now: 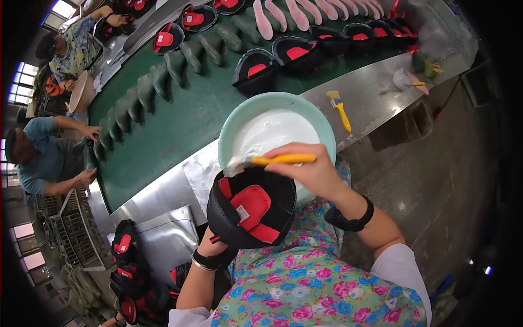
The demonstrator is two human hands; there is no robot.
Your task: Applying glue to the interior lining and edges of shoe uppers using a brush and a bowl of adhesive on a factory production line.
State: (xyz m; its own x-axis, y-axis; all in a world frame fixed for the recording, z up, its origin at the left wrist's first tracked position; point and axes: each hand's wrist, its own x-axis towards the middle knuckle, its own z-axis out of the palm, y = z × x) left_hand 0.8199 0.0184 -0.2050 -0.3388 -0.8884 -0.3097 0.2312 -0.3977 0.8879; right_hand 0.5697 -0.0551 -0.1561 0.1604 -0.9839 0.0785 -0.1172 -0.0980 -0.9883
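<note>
My left hand point(211, 245) holds a black shoe upper point(218, 215) with a red lining from below, and its fingers are hidden behind it. The upper is tilted with its opening toward me, in front of a pale green basin point(224, 133). Closed around the yellow handle of a paintbrush point(291, 158) is my right hand point(318, 169). The brush's whitened bristles are at the upper's far left edge; I cannot tell whether they touch it. White liquid point(278, 131) lies in the basin.
A green conveyor belt point(163, 147) carries dark shoe lasts, pink insoles point(263, 22) and more black uppers point(256, 71). Another yellow brush point(340, 111) lies on the metal edge. Uppers are piled point(128, 272) at my left. Two people work across the belt's far left.
</note>
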